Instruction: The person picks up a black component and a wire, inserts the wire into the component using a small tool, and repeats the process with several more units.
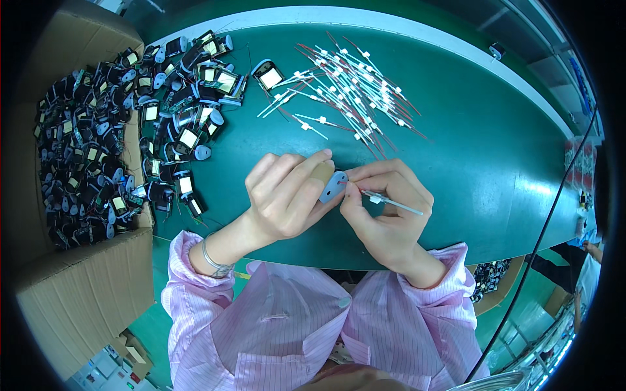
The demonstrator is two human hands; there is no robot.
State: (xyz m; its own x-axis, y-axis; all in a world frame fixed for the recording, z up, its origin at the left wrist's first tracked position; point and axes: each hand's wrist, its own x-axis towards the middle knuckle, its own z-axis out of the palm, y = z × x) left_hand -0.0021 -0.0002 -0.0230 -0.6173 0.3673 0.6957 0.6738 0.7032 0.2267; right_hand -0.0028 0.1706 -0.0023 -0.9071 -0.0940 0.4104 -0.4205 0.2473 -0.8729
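Observation:
My left hand [287, 195] is closed around a small part with a grey oval end cap [334, 187] that has dark holes in it. Most of its body is hidden behind my fingers, one of which wears a tan finger cover [321, 172]. My right hand [388, 212] pinches a thin wire lead [398, 204] with a white tag and a pale sleeve. The lead's red end meets a hole in the grey cap; how deep it sits cannot be made out. Both hands are over the near part of the green table [469, 163].
A pile of similar leads [355, 85] lies beyond my hands, with one black part [267, 75] beside it. To the left, many black parts with grey caps [189, 98] spill from a cardboard box [85, 267]. Another box [499, 287] is below the table's right edge.

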